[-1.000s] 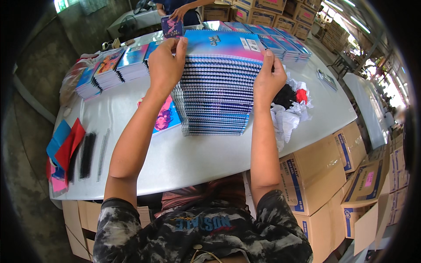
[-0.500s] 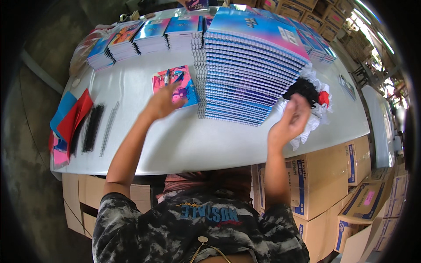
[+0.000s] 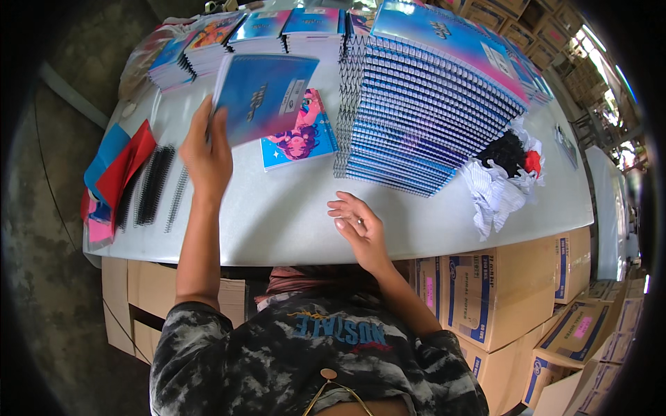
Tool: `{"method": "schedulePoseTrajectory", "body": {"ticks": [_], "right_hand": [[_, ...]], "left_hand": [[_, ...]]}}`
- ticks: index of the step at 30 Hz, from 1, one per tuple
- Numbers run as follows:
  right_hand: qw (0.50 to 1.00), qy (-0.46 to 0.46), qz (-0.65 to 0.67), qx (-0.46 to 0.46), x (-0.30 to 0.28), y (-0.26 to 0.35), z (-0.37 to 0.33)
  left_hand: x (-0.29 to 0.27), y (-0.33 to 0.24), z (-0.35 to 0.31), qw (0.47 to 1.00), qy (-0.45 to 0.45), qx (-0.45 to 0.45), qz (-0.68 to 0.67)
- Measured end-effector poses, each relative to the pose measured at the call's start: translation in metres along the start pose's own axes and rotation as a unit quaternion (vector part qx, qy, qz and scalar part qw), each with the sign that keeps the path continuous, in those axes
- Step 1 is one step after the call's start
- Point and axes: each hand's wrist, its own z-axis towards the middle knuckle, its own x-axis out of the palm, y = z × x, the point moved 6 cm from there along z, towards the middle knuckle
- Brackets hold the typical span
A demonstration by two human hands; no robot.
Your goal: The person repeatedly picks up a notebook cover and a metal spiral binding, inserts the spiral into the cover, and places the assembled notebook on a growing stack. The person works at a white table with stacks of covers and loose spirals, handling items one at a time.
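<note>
My left hand [image 3: 207,149] is closed on the left edge of a notebook [image 3: 267,97] with a blue and pink cover, raised and tilted above the table. Partly under it lies another notebook [image 3: 302,142], its cover showing a pink and purple cartoon figure. My right hand [image 3: 359,225] hovers near the table's front edge, fingers apart and slightly curled, with nothing in it. Beyond it rises a tall stack of spiral notebooks [image 3: 416,125], its wire coils showing along the side.
Shorter notebook stacks [image 3: 260,28] line the far side of the table [image 3: 291,236]. Black spiral coils [image 3: 149,187] and red and blue sheets [image 3: 121,166] lie at left. Crumpled white paper [image 3: 485,191] and a black bundle [image 3: 504,154] sit right. Cardboard boxes [image 3: 513,291] stand below.
My left hand has gone from over the cartoon notebook to the left and now holds up a blue notebook. My right hand has moved left and nearer, away from the crumpled paper.
</note>
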Motion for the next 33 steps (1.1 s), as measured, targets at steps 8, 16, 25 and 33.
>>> {"method": "schedulePoseTrajectory", "body": {"ticks": [8, 16, 25, 33], "right_hand": [[0.994, -0.091, 0.039, -0.039, 0.010, -0.007, -0.001], [0.988, 0.064, -0.111, -0.089, -0.021, 0.045, 0.011], [0.988, 0.015, -0.136, -0.069, -0.041, 0.008, 0.018], [0.978, 0.074, -0.156, -0.116, -0.036, 0.014, 0.022]], "left_hand": [[0.017, -0.075, -0.152, 0.921, 0.370, 0.103, -0.064], [0.027, 0.020, -0.121, 0.879, 0.249, -0.248, -0.322], [0.050, 0.071, -0.161, 0.912, 0.322, -0.200, -0.156], [-0.056, 0.238, -0.091, 0.844, 0.248, -0.242, 0.410]]}}
